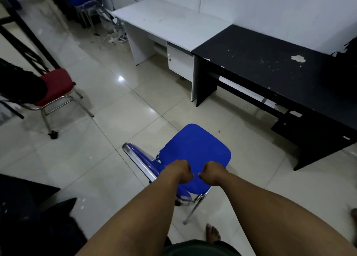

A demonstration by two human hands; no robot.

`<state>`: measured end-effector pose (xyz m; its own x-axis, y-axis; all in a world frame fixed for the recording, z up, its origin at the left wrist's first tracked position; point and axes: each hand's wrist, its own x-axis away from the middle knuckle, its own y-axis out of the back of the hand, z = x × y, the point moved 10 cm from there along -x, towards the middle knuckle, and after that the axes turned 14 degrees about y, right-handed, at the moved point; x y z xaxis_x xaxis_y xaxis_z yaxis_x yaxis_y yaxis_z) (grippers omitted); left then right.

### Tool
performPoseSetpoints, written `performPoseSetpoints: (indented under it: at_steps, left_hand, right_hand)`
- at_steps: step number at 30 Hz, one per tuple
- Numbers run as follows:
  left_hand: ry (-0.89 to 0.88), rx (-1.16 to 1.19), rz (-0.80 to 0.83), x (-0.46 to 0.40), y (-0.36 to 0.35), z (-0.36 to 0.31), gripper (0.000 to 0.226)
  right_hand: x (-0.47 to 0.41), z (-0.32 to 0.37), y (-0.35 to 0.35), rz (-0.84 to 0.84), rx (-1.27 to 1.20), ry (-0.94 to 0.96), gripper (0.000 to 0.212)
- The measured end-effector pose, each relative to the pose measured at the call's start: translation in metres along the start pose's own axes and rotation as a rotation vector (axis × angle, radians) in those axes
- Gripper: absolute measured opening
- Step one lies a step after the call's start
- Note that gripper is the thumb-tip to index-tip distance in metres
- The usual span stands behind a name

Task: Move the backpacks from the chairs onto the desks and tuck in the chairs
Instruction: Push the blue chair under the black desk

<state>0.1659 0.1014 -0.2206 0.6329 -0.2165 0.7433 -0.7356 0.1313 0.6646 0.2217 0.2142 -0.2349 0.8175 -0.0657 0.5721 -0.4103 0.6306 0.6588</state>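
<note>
- Blue chair (pixel 195 155) stands on the tile floor (pixel 119 120), well apart from the black desk (pixel 270 66); our left hand (pixel 180 171) and right hand (pixel 213 173) both clench its backrest.
- Pushing askew, we could jam a leg on the desk panel or scrape the glossy tiles.
- White desk (pixel 170 23) adjoins; a red chair (pixel 56 85) at left holds something dark, maybe a backpack.

No legible text or labels anywhere.

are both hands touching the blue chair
Touching. The head view shows the left hand and right hand closed side by side on the backrest of the blue chair, with no gap visible.
</note>
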Motion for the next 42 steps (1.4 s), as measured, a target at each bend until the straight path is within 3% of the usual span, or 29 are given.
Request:
performPoseSetpoints:
  at_steps: [9,15,19,24,31,36,42]
  left_hand:
    - [-0.114,0.044,-0.093,-0.016,0.04,0.072,0.031]
    - [-0.09,-0.277,-0.216,-0.031,0.049,0.091,0.03]
    - [-0.009,-0.403,-0.041,-0.045,0.046,0.104,0.041]
    - [-0.064,-0.475,0.077,-0.044,0.049,0.104,0.061]
    - [-0.204,-0.236,0.327,-0.057,0.064,0.126,0.105]
    - [-0.414,-0.434,0.267,-0.059,0.069,0.137,0.097]
    - [-0.681,-0.511,-0.001,-0.048,0.073,0.134,0.064]
  right_hand:
    - [-0.027,0.075,-0.06,-0.074,-0.181,-0.121,0.019]
    - [-0.027,0.08,-0.063,-0.093,-0.203,-0.205,0.015]
    - [-0.035,0.075,-0.053,-0.105,-0.197,-0.214,0.021]
    - [-0.054,0.095,-0.051,-0.095,-0.225,-0.191,0.023]
    - [-0.073,0.116,-0.054,-0.047,-0.21,-0.328,0.033]
    - [-0.066,0.125,-0.058,-0.178,-0.147,-0.479,0.018]
    - [-0.04,0.125,-0.065,-0.486,-0.329,-0.647,0.02]
